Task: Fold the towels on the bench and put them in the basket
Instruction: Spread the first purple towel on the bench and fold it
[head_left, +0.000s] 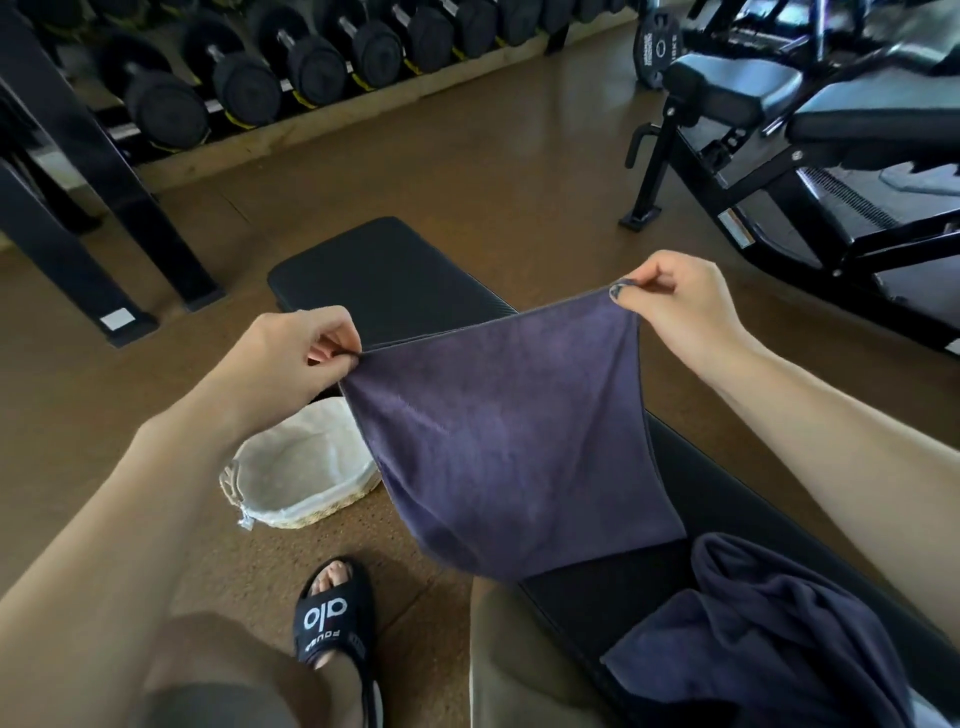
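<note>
Two hands' fingers (332, 349) pinch the towel's (514, 441) top corners.

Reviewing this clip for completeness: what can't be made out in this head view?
- Basket: its right side is hidden behind the held towel, which the left hand and right hand pinch.
- Crumpled towels on the bench: cut off by the bottom edge, so their number is unclear.
- Bench middle: covered by the held towel.

Dim, soft light came from my upper right, glaring on the equipment padding (737, 78), while the wide lens bowed and blurred the frame's edges.
</note>
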